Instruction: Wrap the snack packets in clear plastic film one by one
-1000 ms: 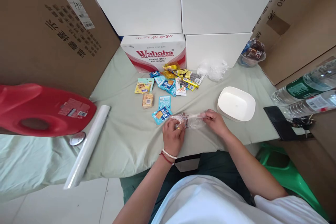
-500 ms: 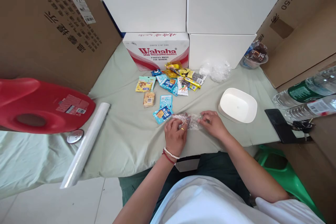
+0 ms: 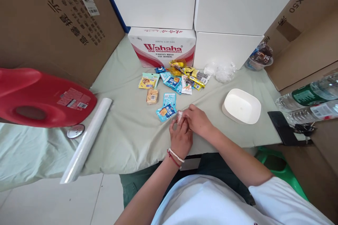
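Note:
A small snack packet in clear crinkled plastic (image 3: 180, 115) is pinched between my two hands; most of it is hidden by fingers. My left hand (image 3: 181, 139) is closed on it from below, a ring on one finger and bracelets at the wrist. My right hand (image 3: 197, 120) presses fingertips onto the packet from the right, overlapping the left fingers. Just left of the hands lies a blue snack packet (image 3: 166, 111), over a paler blue packet (image 3: 169, 99). A wrapped biscuit-like snack (image 3: 152, 96) sits farther left.
Behind lie a yellow-green snack bag (image 3: 148, 81), a pile of snack packets (image 3: 182, 77) and crumpled clear plastic (image 3: 224, 72). A white bowl (image 3: 241, 106) stands right, near plastic bottles (image 3: 314, 93). To the left are a film roll (image 3: 87, 140) and red jug (image 3: 47, 98). Boxes (image 3: 163, 47) wall the back.
My right hand has moved left, up against my left hand. The clear plastic that stretched out to the right is now gathered around the packet between my fingers. The view has shifted slightly.

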Tool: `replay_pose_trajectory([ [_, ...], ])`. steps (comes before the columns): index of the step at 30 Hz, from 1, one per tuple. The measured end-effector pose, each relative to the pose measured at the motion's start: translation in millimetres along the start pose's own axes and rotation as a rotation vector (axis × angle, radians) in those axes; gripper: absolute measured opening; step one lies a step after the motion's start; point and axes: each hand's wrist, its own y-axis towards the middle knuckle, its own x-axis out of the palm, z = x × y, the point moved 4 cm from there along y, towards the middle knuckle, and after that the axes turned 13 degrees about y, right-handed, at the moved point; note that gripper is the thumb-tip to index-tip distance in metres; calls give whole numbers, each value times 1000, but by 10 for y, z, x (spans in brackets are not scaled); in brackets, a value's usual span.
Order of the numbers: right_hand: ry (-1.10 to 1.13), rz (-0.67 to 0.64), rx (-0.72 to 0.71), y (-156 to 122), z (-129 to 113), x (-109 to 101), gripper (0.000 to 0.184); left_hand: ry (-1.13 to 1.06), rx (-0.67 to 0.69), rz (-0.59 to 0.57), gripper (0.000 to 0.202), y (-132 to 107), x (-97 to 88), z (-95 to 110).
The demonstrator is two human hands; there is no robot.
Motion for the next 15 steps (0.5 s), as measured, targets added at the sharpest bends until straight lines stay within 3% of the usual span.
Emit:
replay_pose_trajectory([
  [3, -106, -8, -12, 157, -81, 176, 19, 22, 7, -108, 30, -129, -104, 61],
  [6, -179, 34, -37, 106, -122, 287, 16, -10, 23, -141, 31, -315, -252, 25],
  [9, -222, 87, -84, -25, -203, 364, 16, -14, -43, -37, 30, -452, -387, -201],
  [11, -254, 105, -96, -78, -258, 427, 29, 19, -143, 41, 26, -487, -428, -426],
  [13, -282, 108, -79, -81, -287, 501, 41, 60, -244, 92, 21, -483, -418, -640],
  [15, -295, 121, -49, -52, -289, 560, 40, 85, -309, 107, 18, -463, -365, -799],
])
